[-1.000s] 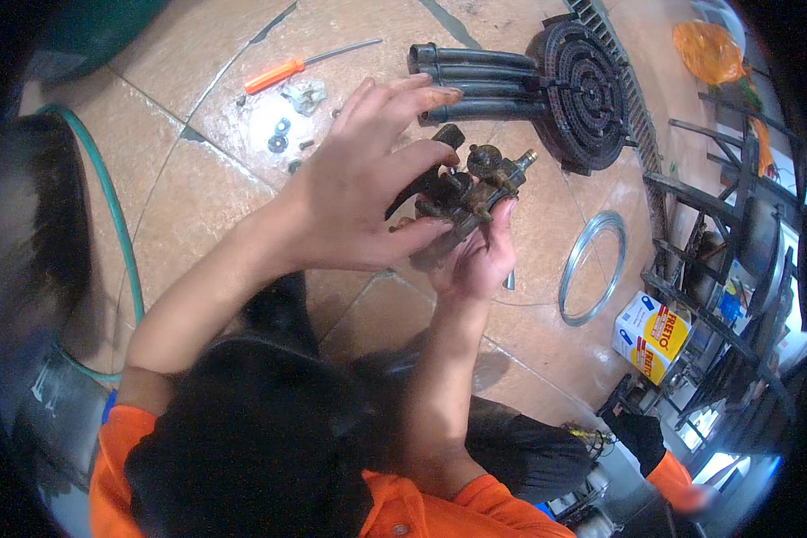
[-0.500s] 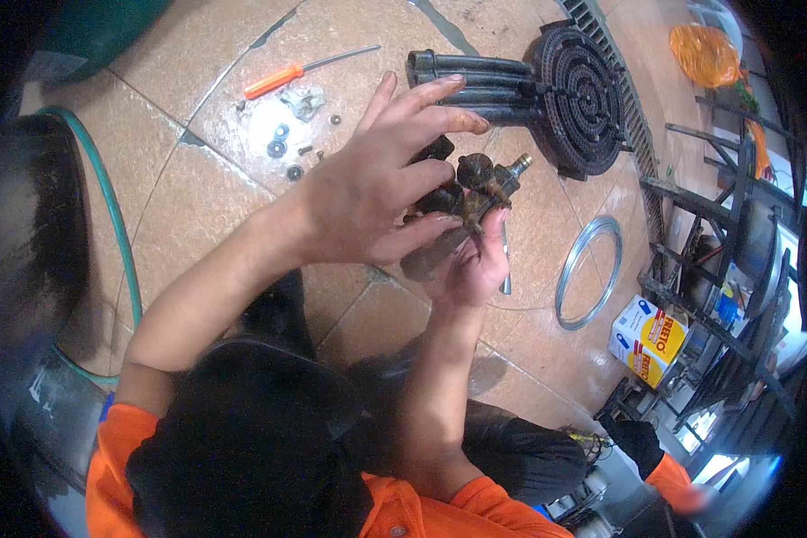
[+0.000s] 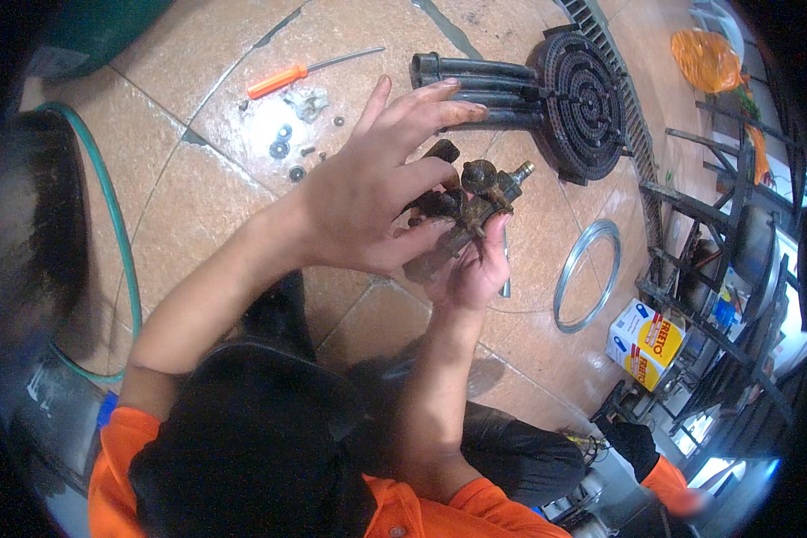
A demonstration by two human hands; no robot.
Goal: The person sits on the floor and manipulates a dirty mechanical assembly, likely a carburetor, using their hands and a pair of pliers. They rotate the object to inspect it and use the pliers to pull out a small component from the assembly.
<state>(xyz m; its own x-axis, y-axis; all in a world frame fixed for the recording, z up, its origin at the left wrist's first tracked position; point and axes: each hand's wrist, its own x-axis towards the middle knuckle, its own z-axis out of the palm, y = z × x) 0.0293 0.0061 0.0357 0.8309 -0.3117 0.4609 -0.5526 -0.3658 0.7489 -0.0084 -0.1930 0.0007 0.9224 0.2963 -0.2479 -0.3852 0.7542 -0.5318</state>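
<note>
Between my two hands is a grimy gas valve (image 3: 472, 212) with dark knobs and a brass hose nozzle (image 3: 524, 170) pointing up and right. My right hand (image 3: 473, 273) supports it from below, closed round its lower part with the thumb along its side. From above, my left hand (image 3: 372, 188) reaches over, its lower fingers bent onto the valve's dark left end while the upper fingers stretch out free. A thin metal piece (image 3: 507, 285) shows beside my right thumb; its kind is hidden.
A black ring burner (image 3: 583, 108) with pipes lies beyond my hands. On the tiled floor are an orange-handled screwdriver (image 3: 278, 81), small washers and screws (image 3: 281, 143), and a wire coil (image 3: 588, 276). A green hose (image 3: 117, 224) runs at left; a metal rack (image 3: 699, 211) and carton (image 3: 644, 345) stand right.
My left fingers have shifted slightly on the valve, and more of its dark upper knob shows. The valve stays in nearly the same place in my right hand.
</note>
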